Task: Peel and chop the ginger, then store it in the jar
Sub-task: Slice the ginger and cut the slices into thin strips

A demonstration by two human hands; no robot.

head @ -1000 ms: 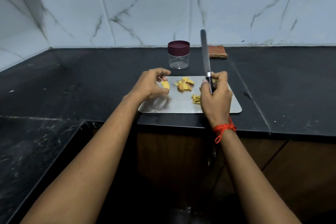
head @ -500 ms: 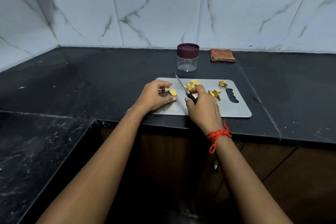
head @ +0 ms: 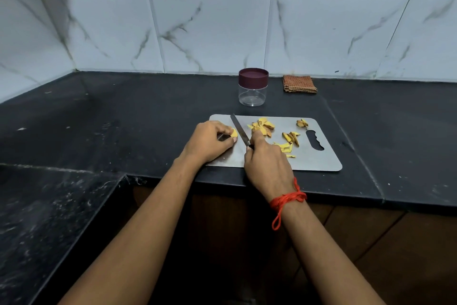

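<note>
Our left fingers (head: 222, 127) pinch the ginger piece (head: 233, 133) just beside the knife (head: 240, 131) our right hand (head: 268, 163) grips, inviting a cut.

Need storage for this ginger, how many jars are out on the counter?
1. The lidded clear jar stands behind the cutting board, left of the folded cloth; more may sit outside the view.

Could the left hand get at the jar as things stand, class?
Probably yes, with care: the lidded jar stands behind the board, but the knife blade lies near the way, and the left hand pinches a ginger piece.
</note>
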